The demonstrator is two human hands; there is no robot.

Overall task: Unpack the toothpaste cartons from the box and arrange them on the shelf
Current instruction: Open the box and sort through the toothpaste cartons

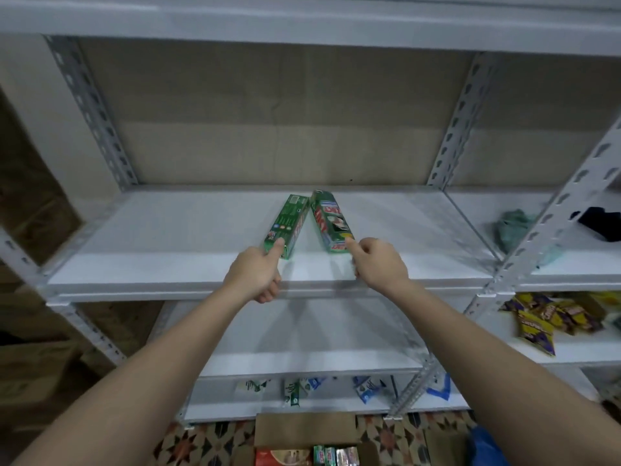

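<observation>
White metal shelf (pixel 168 264), cardboard backing. Two green toothpaste cartons (pixel 285 227) (pixel 331 222) lie flat, far ends touching, forming V. Left hand (pixel 257 275) touches left carton's near end; right hand (pixel 376 262) fingertip on right one; neither grasps. Box (pixel 302 435) on floor below. Risk: uneven pushing skews cartons further.

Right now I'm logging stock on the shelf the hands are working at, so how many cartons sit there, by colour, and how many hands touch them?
Green toothpaste cartons on the shelf: 2, left carton, right carton
Cartons of other colours there: 0
Hands touching cartons: 2, left hand, right hand
Total cartons: 2
</observation>
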